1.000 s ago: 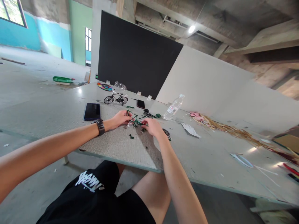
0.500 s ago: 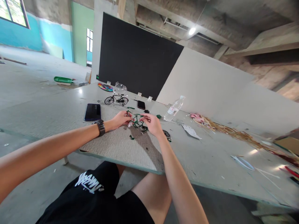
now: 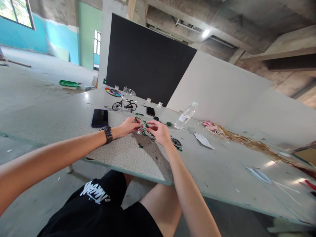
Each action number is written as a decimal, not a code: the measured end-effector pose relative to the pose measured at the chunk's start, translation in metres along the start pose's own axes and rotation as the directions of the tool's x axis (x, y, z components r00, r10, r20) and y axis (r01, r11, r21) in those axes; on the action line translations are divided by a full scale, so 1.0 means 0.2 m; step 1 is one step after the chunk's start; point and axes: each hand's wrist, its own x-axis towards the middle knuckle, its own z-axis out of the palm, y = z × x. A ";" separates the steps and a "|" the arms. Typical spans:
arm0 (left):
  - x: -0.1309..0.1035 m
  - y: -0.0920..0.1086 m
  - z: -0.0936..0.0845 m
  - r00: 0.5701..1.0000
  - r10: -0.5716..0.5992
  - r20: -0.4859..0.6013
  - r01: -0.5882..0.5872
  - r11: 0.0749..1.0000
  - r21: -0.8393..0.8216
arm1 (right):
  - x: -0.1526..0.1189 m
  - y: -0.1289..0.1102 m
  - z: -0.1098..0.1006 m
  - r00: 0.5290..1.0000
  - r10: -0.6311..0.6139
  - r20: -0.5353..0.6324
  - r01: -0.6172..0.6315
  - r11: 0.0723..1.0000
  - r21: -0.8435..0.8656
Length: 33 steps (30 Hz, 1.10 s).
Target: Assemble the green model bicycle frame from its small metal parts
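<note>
Between my hands is a green model bicycle frame (image 3: 145, 124), partly hidden by fingers. My left hand (image 3: 129, 125), with a dark watch on its wrist, pinches the frame's left end. From the right, my right hand (image 3: 160, 131) has thumb and fingers closed on the frame's other side. A small silver part (image 3: 139, 130) hangs at the frame near my left fingertips. Beside my right wrist lies a loose model wheel (image 3: 176, 142). Small green pieces (image 3: 140, 145) rest on the table below the hands. Farther back a complete black model bicycle (image 3: 124, 105) stands upright.
On the table (image 3: 118, 161), a dark phone (image 3: 99, 118) lies left and another phone (image 3: 150, 111) farther back. A clear plastic bottle (image 3: 185, 116) stands right of my hands, near a paper sheet (image 3: 203, 140). Straw-like strands (image 3: 237, 140) and a white loop (image 3: 259, 174) lie farther right.
My right hand has closed in on the green frame, its fingers now nearer my left hand. The frame has turned slightly between them. The whole view has shifted a little.
</note>
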 end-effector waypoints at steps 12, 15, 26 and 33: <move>0.01 -0.01 -0.01 0.999 0.037 0.024 -0.037 0.999 -0.029 | 0.00 -0.03 0.08 0.998 -0.062 -0.006 0.061 0.990 -0.127; 0.01 -0.01 -0.01 0.999 0.038 0.016 -0.037 0.999 -0.031 | 0.00 -0.02 0.07 0.998 -0.064 -0.005 0.063 0.990 -0.124; 0.00 -0.02 -0.02 0.998 0.052 0.037 -0.052 0.999 -0.017 | 0.00 -0.02 0.09 0.998 -0.051 -0.023 0.048 0.991 -0.121; 0.00 0.00 -0.02 0.998 0.048 0.041 -0.047 0.999 -0.021 | -0.01 -0.04 0.08 0.998 -0.047 -0.028 0.043 0.991 -0.130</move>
